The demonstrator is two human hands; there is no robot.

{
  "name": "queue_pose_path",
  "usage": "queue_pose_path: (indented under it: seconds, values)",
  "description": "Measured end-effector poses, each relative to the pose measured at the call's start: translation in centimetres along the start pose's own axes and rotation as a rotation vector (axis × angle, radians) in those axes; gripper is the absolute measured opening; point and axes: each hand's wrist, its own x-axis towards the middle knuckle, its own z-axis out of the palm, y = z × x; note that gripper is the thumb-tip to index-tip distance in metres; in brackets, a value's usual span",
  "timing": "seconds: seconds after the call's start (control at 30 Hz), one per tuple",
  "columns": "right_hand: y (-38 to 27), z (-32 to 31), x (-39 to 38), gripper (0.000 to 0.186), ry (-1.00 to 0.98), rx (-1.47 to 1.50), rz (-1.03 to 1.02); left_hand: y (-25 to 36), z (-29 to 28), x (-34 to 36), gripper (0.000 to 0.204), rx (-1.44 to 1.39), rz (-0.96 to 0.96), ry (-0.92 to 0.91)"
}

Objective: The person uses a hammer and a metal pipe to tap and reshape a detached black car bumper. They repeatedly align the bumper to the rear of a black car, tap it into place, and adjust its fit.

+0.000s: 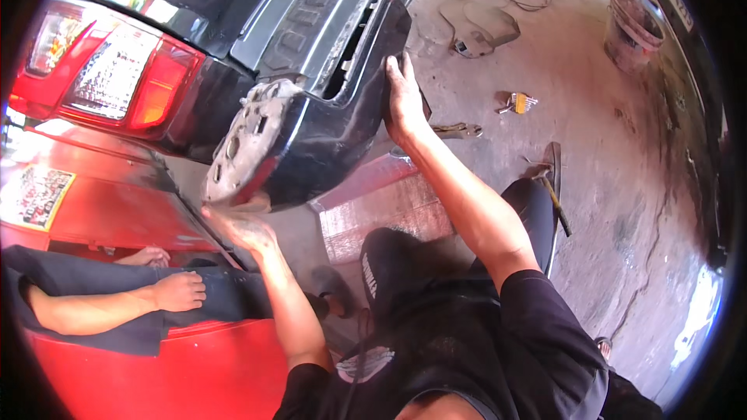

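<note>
A black bumper [334,136] with a bare, rough grey end bracket [249,136] sits at the rear corner of a dark vehicle, beside a red and clear tail light [117,66]. I hold it between both hands. My left hand [245,232] cups the lower edge at the bracket end, its fingertips partly hidden beneath. Against the outer face on the right, my right hand [405,101] presses with its palm, fingers extended upward. Whether the bumper is fastened to the body I cannot tell.
At left, another person's hand [180,292] rests on their lap beside a red car [156,373]. A cardboard sheet [381,225] lies below the bumper. Rightward on the floor are pliers [459,131], a yellow-holder key set [517,103], a hammer [554,201] and a dirty bucket [632,31].
</note>
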Motion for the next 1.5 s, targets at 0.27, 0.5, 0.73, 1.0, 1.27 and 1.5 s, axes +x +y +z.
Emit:
queue_pose_path:
  seconds: [0.27, 0.5, 0.73, 1.0, 1.27, 1.5]
  values:
    - [-1.5, -4.0, -5.7, 0.061, 0.073, 0.120, 0.041, 9.1, 0.3, -5.3, 0.065, 0.088, -0.038, -0.117]
    - [-0.2, -9.6, -10.0, 0.047, 0.269, 0.189, 0.300, 8.6, -2.7, -11.2, 0.048, 0.277, -0.126, -0.324]
    - [2.2, -15.0, -10.4, 0.059, 0.328, 0.146, 0.364, 11.2, -2.1, -10.6, 0.055, 0.128, -0.054, -0.672]
    - [4.3, -20.8, -9.4, 0.060, 0.229, 0.276, 0.443, 11.5, -2.2, -10.1, 0.102, 0.067, -0.191, -0.997]
    - [9.9, -25.5, -14.6, 0.053, -0.035, 0.005, 0.631, 11.8, -6.5, -13.5, 0.053, 0.310, -0.260, -1.122]
    - [12.3, -29.1, -19.6, 0.054, -0.161, -0.726, 0.991, 9.4, -11.5, -13.4, 0.044, 0.561, -0.273, -1.074]
